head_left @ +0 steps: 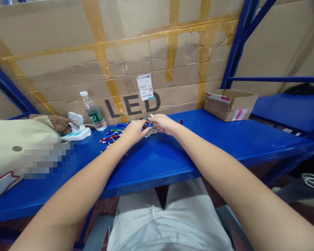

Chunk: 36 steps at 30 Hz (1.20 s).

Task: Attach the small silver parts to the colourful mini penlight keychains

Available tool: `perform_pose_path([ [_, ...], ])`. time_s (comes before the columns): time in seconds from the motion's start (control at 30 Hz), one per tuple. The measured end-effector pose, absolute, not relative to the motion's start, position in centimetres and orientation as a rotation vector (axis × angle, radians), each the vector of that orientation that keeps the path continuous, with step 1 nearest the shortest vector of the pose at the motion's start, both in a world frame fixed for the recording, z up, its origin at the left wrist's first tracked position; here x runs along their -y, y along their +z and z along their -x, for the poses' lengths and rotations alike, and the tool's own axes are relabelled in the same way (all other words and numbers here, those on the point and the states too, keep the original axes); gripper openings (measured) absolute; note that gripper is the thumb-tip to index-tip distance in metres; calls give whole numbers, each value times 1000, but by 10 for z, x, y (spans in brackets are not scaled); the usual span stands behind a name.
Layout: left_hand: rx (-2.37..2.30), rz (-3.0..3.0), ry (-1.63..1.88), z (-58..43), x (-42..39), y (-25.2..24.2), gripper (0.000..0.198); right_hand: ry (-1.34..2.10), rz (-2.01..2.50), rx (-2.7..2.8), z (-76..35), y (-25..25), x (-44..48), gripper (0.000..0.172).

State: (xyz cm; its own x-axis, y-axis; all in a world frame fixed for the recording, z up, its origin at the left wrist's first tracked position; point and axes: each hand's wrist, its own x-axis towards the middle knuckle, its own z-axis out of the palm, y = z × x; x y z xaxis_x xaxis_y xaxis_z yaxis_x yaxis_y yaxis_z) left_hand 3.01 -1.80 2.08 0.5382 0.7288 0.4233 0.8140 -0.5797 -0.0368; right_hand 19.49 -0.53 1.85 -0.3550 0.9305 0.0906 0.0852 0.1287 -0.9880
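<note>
Over the blue shelf, my two hands meet close together. My right hand (162, 123) is closed in a pinch on a small silver metal piece (151, 115), which sticks up above the fingertips; its exact kind is too small to tell. My left hand (136, 131) has its fingers bent toward the right one, and what they hold, if anything, is hidden. Beneath the hands lies a heap of small round silver discs (152, 132). Several pens (111, 136) in blue, red and green are scattered left of my left hand. A small dark purple item (180, 122) rests beyond my right wrist.
At the left stand a pale bag (21, 139), a white power strip (77, 134) and a water bottle (95, 113). An open cardboard box (230, 106) sits at the back right. A large taped carton (128, 62) forms the back wall between blue posts (238, 45).
</note>
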Motion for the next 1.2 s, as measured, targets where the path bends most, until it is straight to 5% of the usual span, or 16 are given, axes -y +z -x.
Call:
perform_pose_path([
  [0.27, 1547, 2371, -237, -34, 27, 23, 39, 838, 1206, 1851, -193, 14, 0, 19],
  [0.83, 1475, 2244, -67, -27, 14, 18, 40, 792, 1256, 2093, -205, 16, -1, 18],
  [1.2, 1470, 2191, -141, -31, 16, 18, 39, 1516, 1152, 2049, -210, 26, 13, 30],
])
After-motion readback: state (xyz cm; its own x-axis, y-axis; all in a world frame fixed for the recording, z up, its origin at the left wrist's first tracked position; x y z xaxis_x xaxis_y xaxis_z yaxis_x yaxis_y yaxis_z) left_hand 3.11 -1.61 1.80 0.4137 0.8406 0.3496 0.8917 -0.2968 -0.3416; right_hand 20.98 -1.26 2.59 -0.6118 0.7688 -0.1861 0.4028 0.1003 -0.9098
